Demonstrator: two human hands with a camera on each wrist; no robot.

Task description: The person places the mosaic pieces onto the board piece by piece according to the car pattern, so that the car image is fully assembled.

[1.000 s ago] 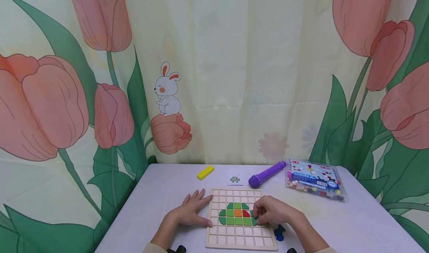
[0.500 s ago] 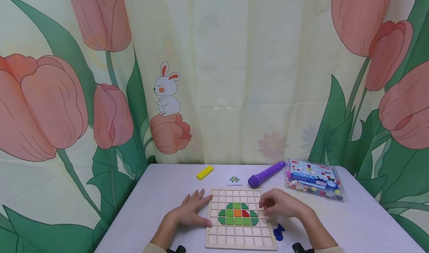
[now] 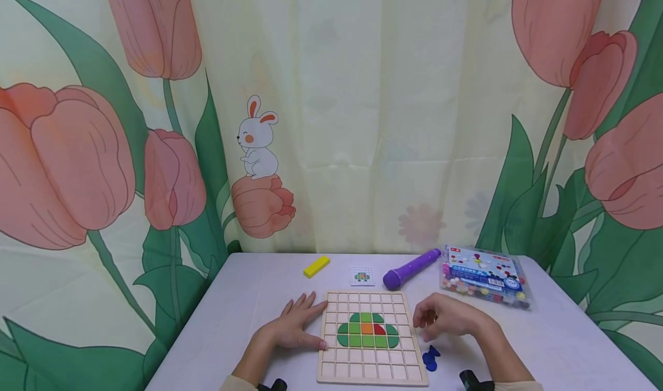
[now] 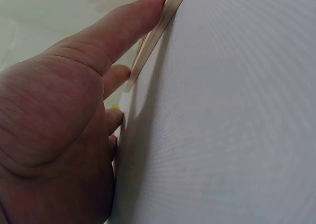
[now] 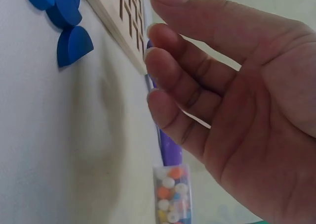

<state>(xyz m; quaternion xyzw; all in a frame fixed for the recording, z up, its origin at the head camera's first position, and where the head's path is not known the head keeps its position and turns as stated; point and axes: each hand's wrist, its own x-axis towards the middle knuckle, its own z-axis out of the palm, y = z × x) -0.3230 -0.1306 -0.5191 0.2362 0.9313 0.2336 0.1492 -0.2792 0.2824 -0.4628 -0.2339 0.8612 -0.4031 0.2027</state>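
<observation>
A wooden grid board lies on the white table. In its middle rows sit green pieces, an orange square and a red piece, the outer green ones rounded. My left hand lies at the board's left side, fingers spread, its thumb and a fingertip touching the edge. Past the right edge hovers my right hand, fingers loosely bent. Its palm faces the right wrist view with nothing held. Near that hand are several blue half-round pieces, next to the board's lower right side.
Behind the board lie a yellow block, a small pattern card and a purple microphone. A clear box of coloured beads stands at the back right. A tulip-print curtain hangs behind the table.
My right hand has let go of the rounded green piece at the right end of the green row and moved right, off the board. The left hand stays in place.
</observation>
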